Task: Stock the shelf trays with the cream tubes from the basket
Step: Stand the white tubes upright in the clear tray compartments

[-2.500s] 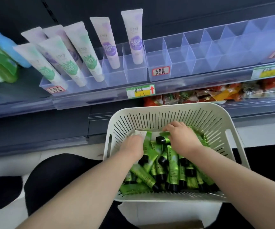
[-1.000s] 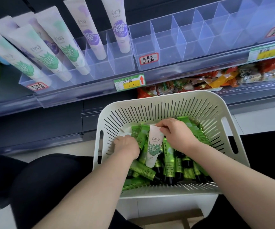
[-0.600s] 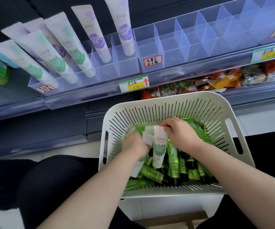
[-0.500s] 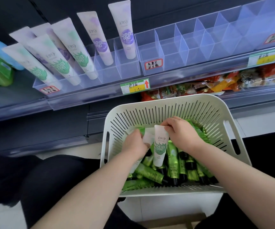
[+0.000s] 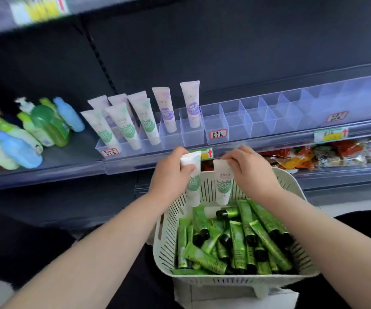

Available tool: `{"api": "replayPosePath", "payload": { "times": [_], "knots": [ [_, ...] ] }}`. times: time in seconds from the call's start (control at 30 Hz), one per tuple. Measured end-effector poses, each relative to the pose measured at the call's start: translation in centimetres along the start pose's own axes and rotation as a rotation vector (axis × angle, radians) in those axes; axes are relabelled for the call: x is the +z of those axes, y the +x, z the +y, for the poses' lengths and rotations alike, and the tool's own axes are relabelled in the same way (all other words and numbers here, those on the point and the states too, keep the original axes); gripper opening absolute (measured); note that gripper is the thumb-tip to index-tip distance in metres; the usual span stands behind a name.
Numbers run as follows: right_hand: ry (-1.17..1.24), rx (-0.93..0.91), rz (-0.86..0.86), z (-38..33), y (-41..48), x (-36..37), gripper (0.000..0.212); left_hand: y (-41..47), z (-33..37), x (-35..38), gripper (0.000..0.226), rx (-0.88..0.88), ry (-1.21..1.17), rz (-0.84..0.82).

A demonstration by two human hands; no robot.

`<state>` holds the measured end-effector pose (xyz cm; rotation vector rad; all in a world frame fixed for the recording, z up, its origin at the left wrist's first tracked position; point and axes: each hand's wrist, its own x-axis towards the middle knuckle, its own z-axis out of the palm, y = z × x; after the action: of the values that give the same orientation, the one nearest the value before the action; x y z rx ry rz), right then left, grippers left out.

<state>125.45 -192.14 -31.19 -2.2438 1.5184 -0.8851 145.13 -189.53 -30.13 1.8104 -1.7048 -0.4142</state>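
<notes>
The left cream tube (image 5: 193, 190) is being gripped by the left hand (image 5: 171, 175) and the right cream tube (image 5: 223, 186) pinched by the right hand (image 5: 249, 170), over the basket's (image 5: 166, 237) far rim, below the shelf trays (image 5: 235, 121). Their lettering is showing too blurred to read; the red-arrowed price tag (image 5: 207, 153) is being half covered.

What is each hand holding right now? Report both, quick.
Left hand: closed, grip around a white green-print tube.
Right hand: closed, pinching a second white tube by its flat end.
</notes>
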Motion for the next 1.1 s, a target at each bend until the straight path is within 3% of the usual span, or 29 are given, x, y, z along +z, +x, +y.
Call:
{"api": "replayPosePath", "payload": {
  "times": [0.2, 0.37, 0.53, 0.73, 0.87, 1.1],
  "knots": [
    [-0.012, -0.049, 0.164, -3.9, 5.8, -3.1, 0.024, 4.8, 3.4, -6.7, 0.015, 0.048, -0.032, 0.287],
    [0.002, -0.059, 0.284, -6.5, 10.7, -3.9, 0.027, 8.6, 4.6, -9.6, 0.013, 0.061, -0.024, 0.374],
    [-0.020, -0.074, 0.333, -7.7, 14.4, -3.2, 0.027, 11.4, 4.2, -10.1, 0.014, 0.024, 0.033, 0.321],
    [-0.081, -0.076, 0.259, -6.6, 16.8, -0.2, 0.029, 13.1, 2.2, -8.5, 0.015, 0.008, 0.088, 0.173],
    [-0.133, -0.068, 0.179, -5.5, 17.2, 2.0, 0.030, 13.7, 1.0, -7.2, 0.024, 0.011, 0.115, 0.157],
    [-0.231, -0.113, 0.187, -4.9, 17.6, 2.1, 0.025, 14.3, 0.1, -6.3, 0.019, 0.053, 0.206, 0.141]
  ]
}}
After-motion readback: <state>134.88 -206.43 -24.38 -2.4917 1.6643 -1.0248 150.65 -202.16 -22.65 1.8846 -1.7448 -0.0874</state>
